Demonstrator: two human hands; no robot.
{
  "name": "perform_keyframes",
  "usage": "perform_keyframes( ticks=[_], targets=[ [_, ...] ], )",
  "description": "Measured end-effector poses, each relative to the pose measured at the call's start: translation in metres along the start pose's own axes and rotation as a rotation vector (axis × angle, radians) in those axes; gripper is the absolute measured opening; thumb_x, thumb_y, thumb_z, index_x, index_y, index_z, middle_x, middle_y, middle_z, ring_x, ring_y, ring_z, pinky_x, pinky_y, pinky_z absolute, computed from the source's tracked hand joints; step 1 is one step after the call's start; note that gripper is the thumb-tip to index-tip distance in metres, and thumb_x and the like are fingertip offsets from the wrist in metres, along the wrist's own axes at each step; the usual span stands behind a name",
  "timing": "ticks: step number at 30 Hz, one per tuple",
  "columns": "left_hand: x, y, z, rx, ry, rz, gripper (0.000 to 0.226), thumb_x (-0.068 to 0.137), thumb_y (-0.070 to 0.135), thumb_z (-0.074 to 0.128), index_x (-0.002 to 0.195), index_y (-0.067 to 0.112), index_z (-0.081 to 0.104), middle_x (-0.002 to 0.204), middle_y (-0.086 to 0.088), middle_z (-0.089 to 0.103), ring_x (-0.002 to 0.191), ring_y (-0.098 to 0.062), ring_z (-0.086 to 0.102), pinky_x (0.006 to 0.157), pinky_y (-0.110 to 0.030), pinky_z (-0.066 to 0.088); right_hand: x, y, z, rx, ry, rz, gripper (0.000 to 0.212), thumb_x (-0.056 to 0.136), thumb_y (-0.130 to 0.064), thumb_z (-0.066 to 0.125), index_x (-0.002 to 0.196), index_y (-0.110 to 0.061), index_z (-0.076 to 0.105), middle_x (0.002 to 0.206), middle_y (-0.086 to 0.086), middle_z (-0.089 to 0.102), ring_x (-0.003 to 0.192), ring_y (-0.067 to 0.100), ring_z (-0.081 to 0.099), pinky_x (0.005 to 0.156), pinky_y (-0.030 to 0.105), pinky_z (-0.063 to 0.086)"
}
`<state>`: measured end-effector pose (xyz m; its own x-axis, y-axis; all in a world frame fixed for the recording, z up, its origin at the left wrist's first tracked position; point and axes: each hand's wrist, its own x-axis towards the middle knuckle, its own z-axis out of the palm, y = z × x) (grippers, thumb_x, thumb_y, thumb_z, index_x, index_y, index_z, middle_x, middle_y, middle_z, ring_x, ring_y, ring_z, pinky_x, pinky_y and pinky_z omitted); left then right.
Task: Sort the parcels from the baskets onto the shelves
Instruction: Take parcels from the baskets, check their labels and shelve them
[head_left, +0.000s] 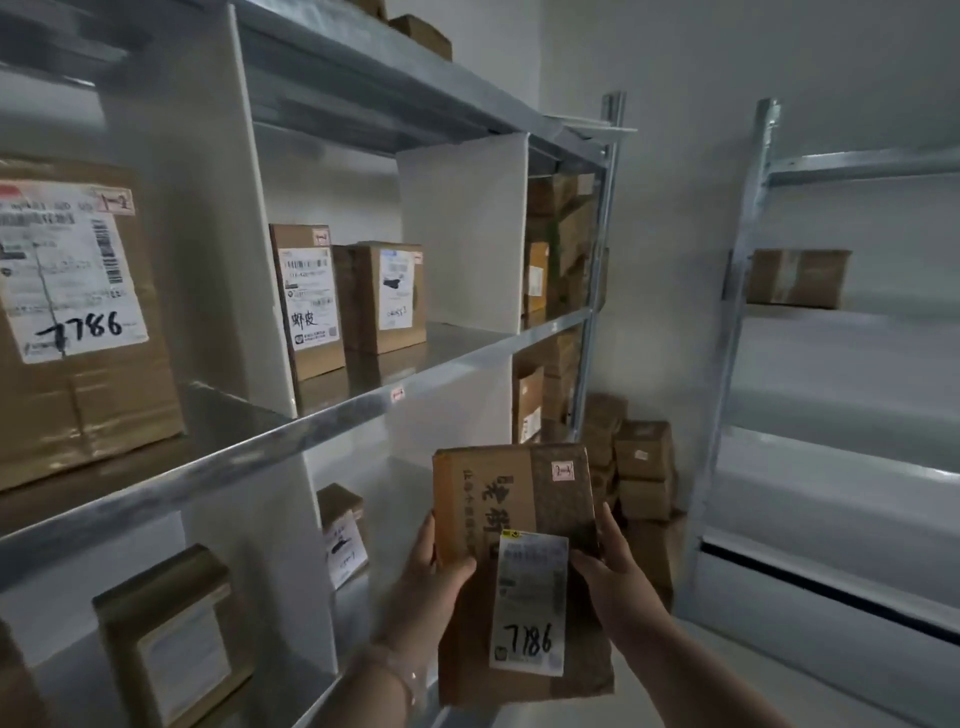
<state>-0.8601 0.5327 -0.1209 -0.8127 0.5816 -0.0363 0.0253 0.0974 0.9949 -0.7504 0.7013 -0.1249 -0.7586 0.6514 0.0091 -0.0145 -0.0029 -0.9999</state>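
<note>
I hold a flat brown cardboard parcel (511, 499) upright in front of the shelves. Its white label reads 7786, and a small pink sticker sits at its top right corner. My left hand (434, 566) grips its left edge, thumb across the front. My right hand (610, 564) grips the right edge. The metal shelf unit (332, 410) stands to the left, with white dividers. A large box (78, 322) also marked 7786 sits on the middle shelf at far left.
Two upright parcels (348, 301) stand in the middle compartment. More boxes fill the far compartments (558, 249) and a pile (639, 467) on the floor by the wall. Lower shelf holds parcels (171, 634). A second shelf unit (852, 364) at right carries one box (797, 278).
</note>
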Motion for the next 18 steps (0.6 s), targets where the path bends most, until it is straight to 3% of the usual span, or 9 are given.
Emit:
perform_keyframes(
  ticks=[2, 5, 7, 10, 11, 14, 16, 18],
  targets=[
    [0.039, -0.005, -0.004, -0.017, -0.015, -0.008, 0.04, 0.093, 0.032, 0.057, 0.12, 0.057, 0.04, 0.113, 0.018, 0.063, 0.106, -0.007, 0.056, 0.1, -0.046, 0.045, 0.039, 0.004, 0.009, 0.001, -0.022, 0.046, 0.057, 0.099, -0.006, 0.045, 0.134, -0.049, 0.034, 0.1, -0.012, 0.06, 0.084, 0.008, 0.059, 0.056, 0.024, 0.049],
    [0.091, -0.012, -0.014, -0.061, -0.003, -0.009, 0.042, 0.093, 0.023, 0.059, 0.12, 0.051, 0.044, 0.111, 0.02, 0.062, 0.106, -0.001, 0.054, 0.104, -0.042, 0.041, 0.099, 0.012, 0.022, 0.003, -0.003, 0.103, 0.045, 0.098, -0.011, 0.051, 0.134, -0.038, 0.046, 0.11, 0.001, 0.066, 0.095, 0.021, 0.065, 0.073, 0.037, 0.054],
    [0.122, -0.014, -0.019, -0.066, 0.051, -0.019, 0.046, 0.094, 0.016, 0.059, 0.121, 0.047, 0.038, 0.108, 0.025, 0.054, 0.098, 0.007, 0.047, 0.098, -0.035, 0.038, 0.132, 0.018, 0.029, -0.023, -0.002, 0.121, 0.04, 0.096, -0.011, 0.053, 0.132, -0.029, 0.048, 0.112, 0.003, 0.065, 0.096, 0.021, 0.064, 0.076, 0.037, 0.053],
    [0.161, -0.024, -0.023, -0.057, 0.129, -0.035, 0.055, 0.092, 0.013, 0.061, 0.128, 0.041, 0.032, 0.114, 0.018, 0.053, 0.098, 0.004, 0.048, 0.094, -0.031, 0.039, 0.173, 0.029, 0.041, -0.057, -0.047, 0.134, 0.037, 0.096, -0.013, 0.054, 0.13, -0.026, 0.052, 0.109, 0.002, 0.068, 0.096, 0.022, 0.065, 0.083, 0.043, 0.054],
    [0.17, -0.027, -0.024, -0.053, 0.147, -0.048, 0.056, 0.091, 0.012, 0.062, 0.129, 0.039, 0.031, 0.118, 0.013, 0.053, 0.099, 0.002, 0.049, 0.092, -0.031, 0.04, 0.185, 0.032, 0.044, -0.07, -0.072, 0.144, 0.037, 0.096, -0.014, 0.054, 0.13, -0.026, 0.053, 0.109, 0.002, 0.069, 0.096, 0.023, 0.066, 0.083, 0.043, 0.055],
    [0.196, -0.035, -0.028, -0.113, 0.208, -0.069, 0.058, 0.089, 0.004, 0.063, 0.13, 0.033, 0.033, 0.117, 0.01, 0.054, 0.096, 0.0, 0.051, 0.077, -0.024, 0.045, 0.222, 0.034, 0.055, -0.056, -0.172, 0.165, 0.032, 0.099, -0.017, 0.05, 0.128, -0.028, 0.055, 0.108, 0.003, 0.069, 0.092, 0.019, 0.067, 0.064, 0.028, 0.053],
    [0.211, -0.041, -0.029, -0.116, 0.273, -0.045, 0.063, 0.087, -0.002, 0.064, 0.136, 0.025, 0.034, 0.113, 0.01, 0.053, 0.095, -0.001, 0.053, 0.071, -0.022, 0.046, 0.25, 0.035, 0.061, -0.057, -0.232, 0.179, 0.035, 0.099, -0.02, 0.048, 0.131, -0.033, 0.053, 0.107, 0.003, 0.069, 0.093, 0.021, 0.068, 0.065, 0.029, 0.052],
    [0.227, -0.049, -0.031, -0.115, 0.348, -0.045, 0.073, 0.083, -0.006, 0.066, 0.142, 0.02, 0.031, 0.114, 0.008, 0.055, 0.096, -0.005, 0.057, 0.068, -0.022, 0.049, 0.277, 0.036, 0.069, -0.033, -0.319, 0.157, 0.033, 0.099, -0.009, 0.045, 0.125, -0.027, 0.055, 0.102, 0.009, 0.071, 0.089, 0.024, 0.071, 0.064, 0.031, 0.055]
  ],
)
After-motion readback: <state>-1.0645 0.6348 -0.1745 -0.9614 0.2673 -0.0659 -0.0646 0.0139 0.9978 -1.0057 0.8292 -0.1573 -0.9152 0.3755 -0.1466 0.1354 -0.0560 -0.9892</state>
